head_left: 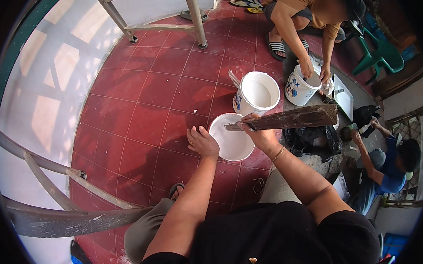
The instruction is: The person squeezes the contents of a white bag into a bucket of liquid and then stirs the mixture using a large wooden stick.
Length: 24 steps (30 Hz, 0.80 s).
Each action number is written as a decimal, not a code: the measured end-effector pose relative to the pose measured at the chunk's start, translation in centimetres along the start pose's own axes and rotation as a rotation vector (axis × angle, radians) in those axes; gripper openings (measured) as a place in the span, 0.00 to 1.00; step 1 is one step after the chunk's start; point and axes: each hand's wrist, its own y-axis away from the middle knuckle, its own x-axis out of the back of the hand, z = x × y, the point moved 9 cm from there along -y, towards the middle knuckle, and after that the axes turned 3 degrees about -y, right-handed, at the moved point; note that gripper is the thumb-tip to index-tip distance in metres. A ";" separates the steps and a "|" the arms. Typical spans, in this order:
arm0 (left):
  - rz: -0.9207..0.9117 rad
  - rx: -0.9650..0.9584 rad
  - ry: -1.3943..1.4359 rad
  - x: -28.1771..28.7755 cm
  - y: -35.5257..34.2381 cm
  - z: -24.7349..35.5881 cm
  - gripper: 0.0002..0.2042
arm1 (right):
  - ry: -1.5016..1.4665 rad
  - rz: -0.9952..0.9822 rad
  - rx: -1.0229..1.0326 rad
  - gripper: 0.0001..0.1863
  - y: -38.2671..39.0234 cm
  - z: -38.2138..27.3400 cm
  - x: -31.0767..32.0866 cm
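Note:
My right hand (261,134) grips a long, flat wooden board (296,118) stained with white paint; its narrow end reaches over the rim of a round white pail lid or shallow basin (231,145) on the red tile floor. My left hand (201,142) rests on the left rim of that white basin, fingers together. Just beyond it stands an open white paint bucket (257,93) with white paint inside and a stick leaning at its left edge.
A person in an orange shirt crouches at the far right, both hands on a second white bucket (300,86). Another person in blue (387,167) sits lower right. Metal scaffold legs (197,24) stand ahead, a white wall curves on the left, a green plastic chair (380,54) stands far right.

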 end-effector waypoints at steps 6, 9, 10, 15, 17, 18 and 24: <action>0.004 0.003 -0.007 0.2 0.0 -0.4 0.28 | 0.216 -0.023 0.039 0.10 1.4 -2.0 2.8; 0.001 -0.001 -0.007 0.1 -0.1 -0.6 0.29 | -0.135 -0.088 -0.299 0.10 2.7 0.1 0.6; -0.001 0.001 -0.004 0.1 -0.1 -0.5 0.29 | -0.183 -0.131 -0.360 0.10 2.9 0.9 -0.4; -0.023 0.003 0.014 -0.2 0.2 0.0 0.28 | -0.114 -0.026 -0.070 0.08 0.7 0.7 -0.9; -0.028 0.006 0.009 0.0 -0.1 -0.4 0.27 | 0.058 0.002 0.014 0.09 0.2 -0.8 0.5; -0.023 0.002 0.013 0.1 -0.2 -0.4 0.27 | 0.156 0.030 -0.010 0.09 0.2 -1.2 1.6; -0.021 -0.004 -0.004 0.2 -0.1 -0.3 0.29 | 0.041 -0.017 -0.133 0.10 2.2 -0.7 2.8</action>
